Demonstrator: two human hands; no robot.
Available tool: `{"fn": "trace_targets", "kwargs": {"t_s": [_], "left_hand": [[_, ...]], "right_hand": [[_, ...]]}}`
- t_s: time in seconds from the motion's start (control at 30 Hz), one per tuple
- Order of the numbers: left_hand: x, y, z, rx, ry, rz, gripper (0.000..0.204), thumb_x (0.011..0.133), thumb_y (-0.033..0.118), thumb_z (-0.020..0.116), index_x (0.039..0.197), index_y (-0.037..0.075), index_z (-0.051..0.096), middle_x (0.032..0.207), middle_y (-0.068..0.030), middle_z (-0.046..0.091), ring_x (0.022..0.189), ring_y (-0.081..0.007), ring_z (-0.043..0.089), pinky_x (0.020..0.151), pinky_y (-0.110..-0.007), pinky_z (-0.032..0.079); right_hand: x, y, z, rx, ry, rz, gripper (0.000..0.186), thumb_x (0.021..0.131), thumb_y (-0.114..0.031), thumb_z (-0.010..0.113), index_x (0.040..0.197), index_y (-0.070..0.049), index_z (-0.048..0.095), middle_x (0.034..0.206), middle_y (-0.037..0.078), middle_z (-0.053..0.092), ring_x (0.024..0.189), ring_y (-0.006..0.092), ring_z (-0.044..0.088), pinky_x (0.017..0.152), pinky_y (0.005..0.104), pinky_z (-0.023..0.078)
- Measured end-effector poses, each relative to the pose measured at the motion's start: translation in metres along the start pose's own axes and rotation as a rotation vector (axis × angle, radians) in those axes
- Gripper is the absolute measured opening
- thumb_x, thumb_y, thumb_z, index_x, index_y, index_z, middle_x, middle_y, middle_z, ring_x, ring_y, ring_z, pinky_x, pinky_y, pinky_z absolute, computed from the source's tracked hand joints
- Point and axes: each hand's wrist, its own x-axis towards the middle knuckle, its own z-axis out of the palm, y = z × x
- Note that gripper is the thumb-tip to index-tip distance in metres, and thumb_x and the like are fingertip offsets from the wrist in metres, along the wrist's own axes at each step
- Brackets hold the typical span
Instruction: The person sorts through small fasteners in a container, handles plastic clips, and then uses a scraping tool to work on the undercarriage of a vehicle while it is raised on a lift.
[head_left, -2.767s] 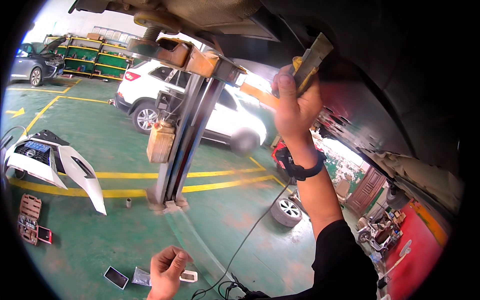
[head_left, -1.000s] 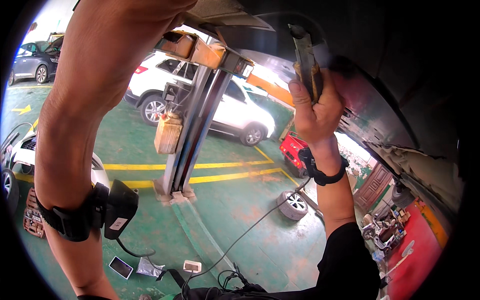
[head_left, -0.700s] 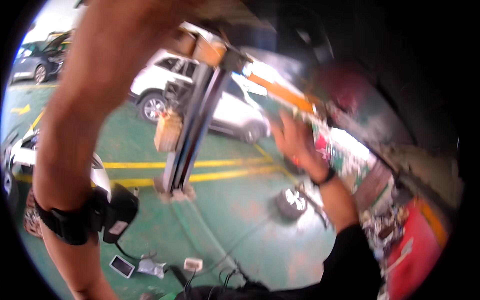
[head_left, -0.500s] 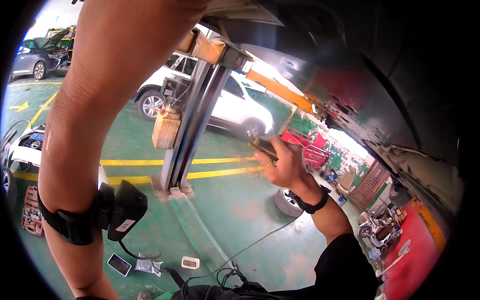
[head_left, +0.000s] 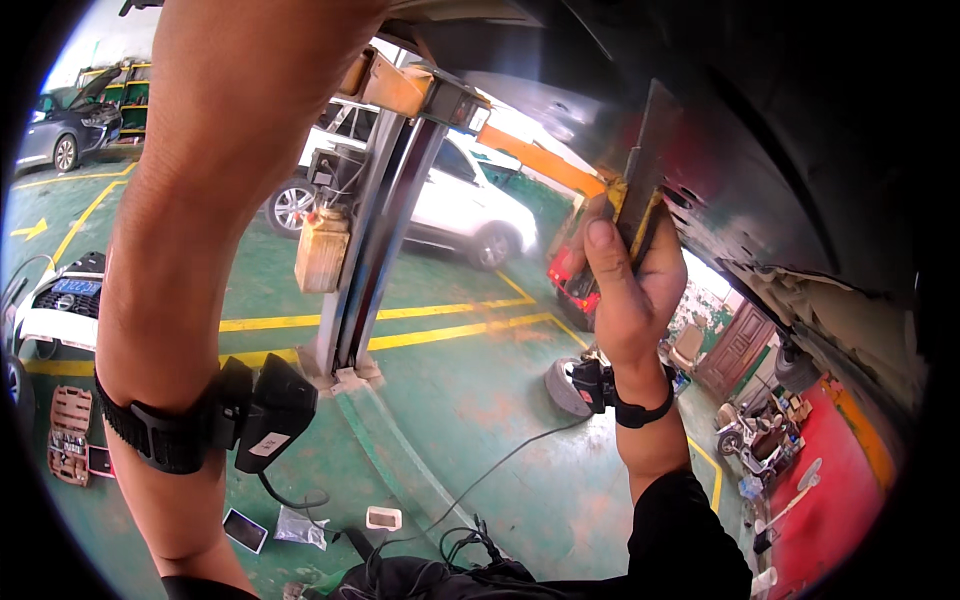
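Observation:
My right hand point(head_left: 635, 290) is raised under the dark underside of a lifted car point(head_left: 570, 70). Its fingers are closed round a utility knife point(head_left: 634, 215) with yellow edges on its handle. The long flat grey blade points up, close to the dark body panel; whether it touches cannot be made out. My left forearm point(head_left: 165, 250) reaches up past the top edge of the head view, so the left hand is out of sight. A black strap with a boxy black device point(head_left: 278, 412) sits on that arm.
A lift post point(head_left: 385, 250) carries a yellowed plastic jug point(head_left: 322, 252). Behind it stands a white car point(head_left: 465, 205). A loose wheel point(head_left: 572, 388), an open tool case point(head_left: 70, 440), a tablet point(head_left: 244, 531) and a plastic bag point(head_left: 300, 527) are on the green floor. A cable point(head_left: 500, 465) runs across it.
My right hand has moved up and to the right with the utility knife, turning it from sideways to upright beside the panel. My left forearm has shifted slightly right.

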Motion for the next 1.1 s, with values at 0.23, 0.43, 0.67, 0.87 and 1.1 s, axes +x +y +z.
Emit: {"fn": "trace_targets", "kwargs": {"t_s": [0.23, 0.43, 0.67, 0.87, 1.1], "left_hand": [[0.007, -0.015, -0.009, -0.047, -0.057, 0.02, 0.061, 0.08, 0.06, 0.075, 0.072, 0.001, 0.063, 0.062, -0.0034, 0.06, 0.057, -0.0111, 0.058, 0.052, -0.023, 0.044], [0.009, -0.021, -0.023, -0.094, -0.079, -0.002, 0.056, 0.081, 0.055, 0.075, 0.075, 0.0, 0.064, 0.063, -0.0036, 0.061, 0.058, -0.0107, 0.058, 0.053, -0.023, 0.044], [0.009, -0.03, -0.022, -0.114, -0.086, -0.021, 0.051, 0.081, 0.049, 0.076, 0.077, -0.001, 0.064, 0.065, -0.0039, 0.062, 0.059, -0.0103, 0.058, 0.054, -0.023, 0.044], [0.012, -0.038, -0.018, -0.133, -0.099, -0.026, 0.047, 0.082, 0.044, 0.076, 0.079, -0.001, 0.065, 0.066, -0.0041, 0.063, 0.06, -0.0099, 0.057, 0.054, -0.023, 0.044], [0.017, -0.049, -0.012, -0.167, -0.135, -0.032, 0.042, 0.083, 0.038, 0.077, 0.082, -0.002, 0.066, 0.068, -0.0043, 0.064, 0.061, -0.0095, 0.057, 0.055, -0.023, 0.044]], "right_hand": [[0.015, -0.007, -0.002, -0.353, 0.174, -0.185, 0.021, 0.093, -0.017, 0.074, 0.099, -0.001, 0.06, 0.076, -0.002, 0.059, 0.068, 0.0037, 0.049, 0.062, 0.0198, 0.041], [0.02, -0.022, -0.024, -0.508, 0.163, -0.208, 0.017, 0.094, -0.013, 0.072, 0.1, -0.001, 0.062, 0.078, 0.001, 0.064, 0.066, 0.0049, 0.055, 0.062, 0.0204, 0.045], [0.049, -0.038, -0.038, -0.854, 0.292, -0.54, 0.019, 0.091, -0.013, 0.076, 0.102, -0.001, 0.066, 0.087, 0.004, 0.073, 0.074, 0.0083, 0.067, 0.066, 0.0206, 0.05], [0.062, -0.045, -0.035, -0.968, 0.281, -0.637, 0.022, 0.083, -0.014, 0.085, 0.096, -0.005, 0.07, 0.078, 0.003, 0.074, 0.066, 0.0076, 0.068, 0.062, 0.02, 0.051], [0.07, -0.049, -0.024, -1.082, 0.248, -0.729, 0.022, 0.08, -0.013, 0.086, 0.093, -0.005, 0.071, 0.075, 0.004, 0.073, 0.064, 0.0078, 0.069, 0.06, 0.0199, 0.051]]}}
